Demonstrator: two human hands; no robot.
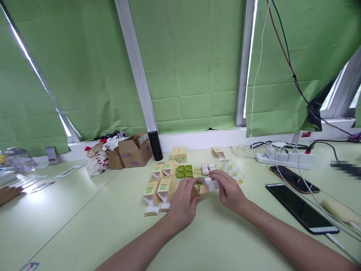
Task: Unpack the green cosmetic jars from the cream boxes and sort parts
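My left hand (183, 201) is wrapped round a small tan cardboard box (204, 189), tilted on its side with its end toward the right. Something green shows inside its opening. With thumb and fingers closed, my right hand (228, 190) pinches the box's white inner flap at the right. Left of my left hand stand several similar boxes (151, 190) with green labels and lifted flaps. Just beyond my hands sit several green square cups (184, 171), small yellow pieces (197, 171), white rounded pieces (205, 171) and clear containers (234, 172) with yellow centres.
Two tan boxes (179, 154) and another opened box (220, 154) lie farther back. A brown carton (135, 152) and black cylinder (155, 146) stand back left. Phones (301, 208), cables and a power strip (284, 160) occupy the right. Another person's hand (10, 195) rests far left.
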